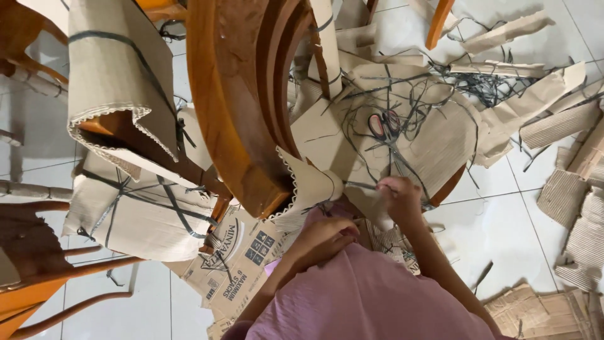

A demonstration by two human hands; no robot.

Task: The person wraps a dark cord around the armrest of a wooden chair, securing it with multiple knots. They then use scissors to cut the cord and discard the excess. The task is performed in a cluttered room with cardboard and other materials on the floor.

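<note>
My right hand point(400, 196) pinches a torn flap of corrugated cardboard wrapping point(371, 135) near the edge of a round wooden table top point(220, 107) that stands on edge. My left hand point(326, 237) is curled close to my body, just below the same flap; whether it holds anything is hidden. Black plastic straps point(409, 107) run across the cardboard. Red-handled scissors point(384, 124) lie on the cardboard, a little above my right hand.
A cardboard-wrapped chair part point(116, 69) with straps leans at upper left. Wooden chairs point(38, 264) stand at far left. A printed flat carton point(236, 261) lies on the white tile floor. Torn cardboard scraps point(566, 189) litter the right side.
</note>
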